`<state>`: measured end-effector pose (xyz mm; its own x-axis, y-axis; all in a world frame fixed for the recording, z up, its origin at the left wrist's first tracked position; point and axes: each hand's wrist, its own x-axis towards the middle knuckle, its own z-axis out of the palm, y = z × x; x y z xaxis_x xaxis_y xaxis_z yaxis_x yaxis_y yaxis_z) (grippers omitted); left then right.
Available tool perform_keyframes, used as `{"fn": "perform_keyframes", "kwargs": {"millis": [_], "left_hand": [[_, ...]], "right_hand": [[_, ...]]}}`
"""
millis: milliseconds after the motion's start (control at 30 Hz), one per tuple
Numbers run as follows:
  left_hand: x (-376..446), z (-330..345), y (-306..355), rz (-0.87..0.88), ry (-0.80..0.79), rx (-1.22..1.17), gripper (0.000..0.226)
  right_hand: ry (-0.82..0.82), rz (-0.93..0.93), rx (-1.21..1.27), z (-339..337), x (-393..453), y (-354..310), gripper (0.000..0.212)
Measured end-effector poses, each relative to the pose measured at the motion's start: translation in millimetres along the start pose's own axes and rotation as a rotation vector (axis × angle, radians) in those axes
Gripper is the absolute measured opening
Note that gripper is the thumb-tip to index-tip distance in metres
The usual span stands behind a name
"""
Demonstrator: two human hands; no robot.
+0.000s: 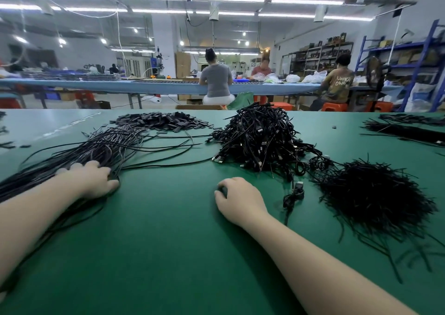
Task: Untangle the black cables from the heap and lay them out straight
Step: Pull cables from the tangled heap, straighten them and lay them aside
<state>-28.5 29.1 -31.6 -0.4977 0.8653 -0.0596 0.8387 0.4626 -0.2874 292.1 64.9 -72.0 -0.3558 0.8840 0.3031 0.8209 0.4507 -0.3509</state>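
A tangled heap of black cables (260,136) with plug ends rises in the middle of the green table (168,242). To the left lies a fanned bundle of straightened black cables (106,146), running toward the near left edge. My left hand (91,180) lies palm down on that bundle, fingers over the strands. My right hand (238,200) rests on the table in front of the heap, fingers curled round a small dark thing I cannot make out. One coiled cable with a plug (295,194) lies just right of that hand.
A bristly pile of short black ties (370,199) sits at the right. Flat black pieces (161,121) are piled at the back left, more black bundles (409,127) at the far right. People sit at a long bench (168,86) beyond the table.
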Motion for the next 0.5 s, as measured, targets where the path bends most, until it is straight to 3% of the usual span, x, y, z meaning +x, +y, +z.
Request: {"fn": "perform_keyframes", "kwargs": {"millis": [100,233,300,400,500], "left_hand": [[-10,18,-42,0.144,-0.071,-0.062,0.063],[-31,33,-67,0.251,0.097,-0.246,0.081],[-37,42,-76,0.307,0.2,-0.168,0.068],[-42,44,-90,0.343,0.372,-0.082,0.022],[-43,46,-98,0.269,0.496,-0.151,0.027]], "right_hand": [[0.007,0.007,0.007,0,1,1,0.032],[0.005,0.013,0.014,-1,-1,-2,0.032],[-0.002,0.01,0.012,-2,-2,-3,0.032],[-0.006,0.004,0.002,-3,-4,-4,0.031],[-0.003,0.0,0.001,-3,-6,-5,0.03]]}}
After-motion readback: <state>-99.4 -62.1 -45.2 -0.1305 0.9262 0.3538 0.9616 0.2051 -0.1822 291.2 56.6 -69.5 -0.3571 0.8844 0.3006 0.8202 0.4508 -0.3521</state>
